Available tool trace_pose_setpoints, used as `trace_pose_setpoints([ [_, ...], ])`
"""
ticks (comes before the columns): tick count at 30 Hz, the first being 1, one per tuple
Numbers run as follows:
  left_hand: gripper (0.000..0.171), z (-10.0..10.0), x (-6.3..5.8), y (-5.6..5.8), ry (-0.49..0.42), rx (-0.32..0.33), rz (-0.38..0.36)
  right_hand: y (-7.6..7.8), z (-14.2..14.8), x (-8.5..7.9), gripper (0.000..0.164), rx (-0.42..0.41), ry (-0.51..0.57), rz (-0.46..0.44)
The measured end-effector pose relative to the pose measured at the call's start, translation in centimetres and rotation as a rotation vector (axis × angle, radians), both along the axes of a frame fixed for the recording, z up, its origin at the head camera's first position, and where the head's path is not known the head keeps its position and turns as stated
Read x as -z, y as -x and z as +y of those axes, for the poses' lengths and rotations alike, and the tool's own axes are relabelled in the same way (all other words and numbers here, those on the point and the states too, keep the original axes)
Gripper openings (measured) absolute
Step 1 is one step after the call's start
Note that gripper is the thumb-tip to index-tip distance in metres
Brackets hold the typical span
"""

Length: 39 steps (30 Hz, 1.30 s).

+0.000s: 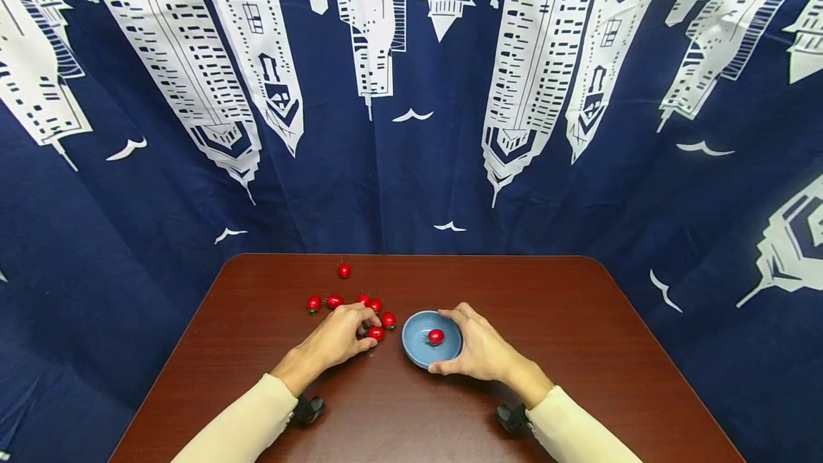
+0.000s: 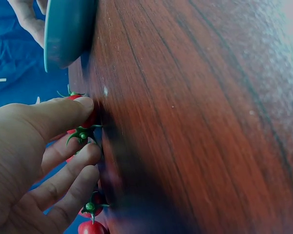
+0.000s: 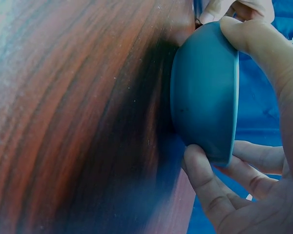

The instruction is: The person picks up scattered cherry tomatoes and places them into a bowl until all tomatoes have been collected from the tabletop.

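My left hand (image 1: 337,338) is low over the table, its thumb and fingertips around a red cherry tomato (image 1: 376,334). Seen from the left wrist, the thumb presses on a tomato with green sepals, partly hidden by the fingers. A shallow blue bowl (image 1: 416,353) stands upright to the right of that hand, and one cherry tomato (image 1: 435,337) lies inside it. With thumb and fingers spread around its right side, my right hand (image 1: 479,349) grips the bowl. In the right wrist view the bowl (image 3: 205,92) sits between thumb and fingers.
Close beyond the left hand lie several more cherry tomatoes (image 1: 388,320), with others farther left (image 1: 313,303). A lone tomato (image 1: 344,270) is near the far edge of the brown wooden table (image 1: 514,291). Behind hangs a dark blue curtain (image 1: 411,184) printed with white buildings.
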<state>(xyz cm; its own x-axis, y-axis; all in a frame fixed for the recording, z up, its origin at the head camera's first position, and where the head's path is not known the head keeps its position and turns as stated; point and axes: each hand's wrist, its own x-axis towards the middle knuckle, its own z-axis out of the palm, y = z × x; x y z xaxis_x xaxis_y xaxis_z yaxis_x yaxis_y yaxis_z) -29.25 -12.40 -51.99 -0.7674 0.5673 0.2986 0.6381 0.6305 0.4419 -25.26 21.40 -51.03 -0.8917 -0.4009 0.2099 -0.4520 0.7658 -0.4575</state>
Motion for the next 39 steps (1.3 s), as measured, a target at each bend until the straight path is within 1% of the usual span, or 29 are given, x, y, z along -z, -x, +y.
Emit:
trace_pose_setpoints([
  [5,0.024,-0.1,0.2,-0.1,0.001,-0.011,0.002,0.0,-0.1,0.2,0.106,0.009,0.004,-0.019],
  [9,0.024,-0.1,0.3,-0.1,-0.006,-0.006,-0.001,-0.2,0.1,0.3,0.106,0.013,0.009,-0.035],
  [14,0.025,0.2,0.0,-0.2,-0.018,-0.008,-0.003,-0.3,0.2,0.2,0.105,0.01,0.015,-0.026],
  [19,0.025,0.4,-0.3,-0.5,-0.018,-0.029,-0.016,-0.3,0.1,0.2,0.104,0.005,0.007,-0.023],
  [22,0.026,0.6,-0.5,-0.6,-0.024,-0.029,-0.008,-0.4,0.1,0.3,0.104,0.004,0.011,-0.02],
  [27,0.026,1.0,-1.0,-0.8,-0.022,-0.041,0.013,-0.5,0.1,0.2,0.106,0.009,0.015,-0.042],
  [31,0.025,1.5,-1.5,-1.0,-0.04,-0.033,0.015,-0.6,0.0,0.2,0.108,0.012,0.012,-0.046],
  [34,0.025,1.8,-1.9,-1.1,-0.049,-0.013,0.039,-0.6,0.0,0.2,0.109,-0.006,0.008,-0.037],
  [39,0.025,2.4,-2.6,-1.0,-0.041,-0.01,0.074,-0.4,0.1,-0.2,0.111,-0.046,-0.016,-0.027],
])
